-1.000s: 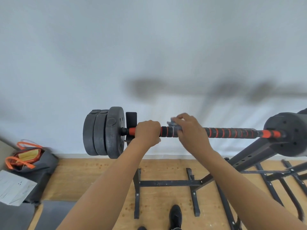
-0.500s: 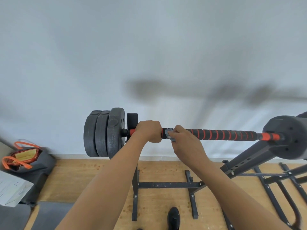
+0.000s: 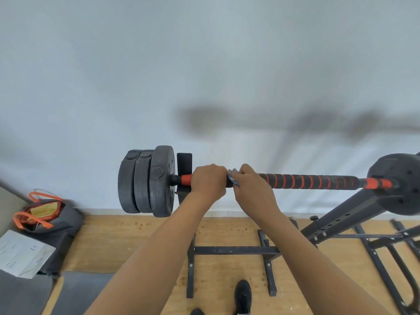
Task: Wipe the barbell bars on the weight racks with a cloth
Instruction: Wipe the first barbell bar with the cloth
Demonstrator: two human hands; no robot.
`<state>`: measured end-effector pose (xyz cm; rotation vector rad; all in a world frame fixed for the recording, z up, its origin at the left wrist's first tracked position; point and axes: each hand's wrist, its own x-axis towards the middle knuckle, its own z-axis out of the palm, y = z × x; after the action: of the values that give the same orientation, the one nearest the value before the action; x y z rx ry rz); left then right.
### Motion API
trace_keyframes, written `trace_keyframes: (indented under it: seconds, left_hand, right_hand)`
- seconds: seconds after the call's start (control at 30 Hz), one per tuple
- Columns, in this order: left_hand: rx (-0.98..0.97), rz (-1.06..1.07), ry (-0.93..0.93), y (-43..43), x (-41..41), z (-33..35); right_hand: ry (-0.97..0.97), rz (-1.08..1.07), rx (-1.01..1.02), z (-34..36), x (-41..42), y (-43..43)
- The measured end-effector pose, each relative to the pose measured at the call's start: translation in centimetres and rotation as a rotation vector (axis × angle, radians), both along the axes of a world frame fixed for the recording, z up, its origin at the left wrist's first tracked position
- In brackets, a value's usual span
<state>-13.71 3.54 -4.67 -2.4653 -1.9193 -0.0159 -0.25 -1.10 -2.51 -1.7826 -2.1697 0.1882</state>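
Left grip (image 3: 208, 181), a bare hand, is curled fully round the barbell bar (image 3: 306, 181) near its left end, just right of the orange section. It holds the bar only, no cloth. Right grip (image 3: 252, 187) sits right beside it, about touching, with fingers curled over the bar and the cloth (image 3: 233, 177) bunched under them. Only a small grey-blue fold shows between the two hands.

The bar lies level across the rack (image 3: 341, 212), black with orange rings. There are three weight plates (image 3: 147, 181) on the left end and a right plate (image 3: 400, 183) on the other. A bag (image 3: 45, 214) with orange straps sits on the wooden floor at left. A black shoe (image 3: 243, 296) shows at the bottom.

Step, as I read it: wiping the bar, with the cloth at the left end of its run and the long ribbed stretch to the right likely left to do.

To do it well:
- Left grip clamps firm so the bar doesn't roll in its cradles.
- Wrap the cloth all the way round so the underside gets wiped too.
- Slide right with steady pressure; the ribs probably trap grime, so a slight twist helps.
- Carry through to the orange end by the right plate.
- Then shift the left grip and wipe the patch it covers.
- The cloth looks small, so watch that it doesn't slip out mid-stroke.
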Motion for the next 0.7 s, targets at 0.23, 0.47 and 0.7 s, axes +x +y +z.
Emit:
trace_keyframes:
  seconds: [0.23,0.47,0.7]
  left_hand:
    - [-0.276,-0.013,-0.004,2.0,-0.3,1.2]
    - [-0.03,0.042,-0.073,-0.2,-0.1,-0.2]
    - [0.0,0.024,0.031,0.0,0.2,0.1]
  right_hand:
    - [0.024,0.005,-0.066,-0.4,0.4,-2.0]
    - [0.17,-0.094,-0.143,2.6,1.0,3.1]
    - [0.124,-0.093,-0.224,1.4,-0.9,0.9]
